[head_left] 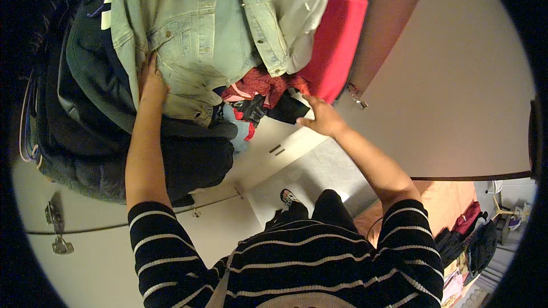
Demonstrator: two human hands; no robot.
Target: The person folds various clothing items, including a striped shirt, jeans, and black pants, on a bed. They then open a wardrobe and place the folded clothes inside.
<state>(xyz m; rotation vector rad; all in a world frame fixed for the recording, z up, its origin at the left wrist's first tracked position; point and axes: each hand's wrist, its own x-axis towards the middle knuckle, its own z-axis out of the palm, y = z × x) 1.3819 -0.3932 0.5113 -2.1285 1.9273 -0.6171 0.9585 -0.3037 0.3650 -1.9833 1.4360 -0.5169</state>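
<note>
A pale denim jacket [194, 34] hangs in front of me inside a wardrobe. My left hand [152, 84] lies against its left side, fingers stretched upward along the cloth; it does not appear to grip it. To the right, my right hand [322, 118] is open, thumb and fingers apart, with nothing seen in it. It is just below a bright red garment [342, 34] and beside a black cloth [287, 108]. Between my hands, a dark red patterned cloth [257, 85] shows in a jumbled heap under the jacket.
Dark coats [97, 114] crowd the left side, with hangers [25, 120] beyond them. A white garment [302, 5] hangs right of the jacket. An opened white door [456, 80] stands at the right, another door panel [217, 239] at lower left. Clothes [468, 239] lie at the lower right.
</note>
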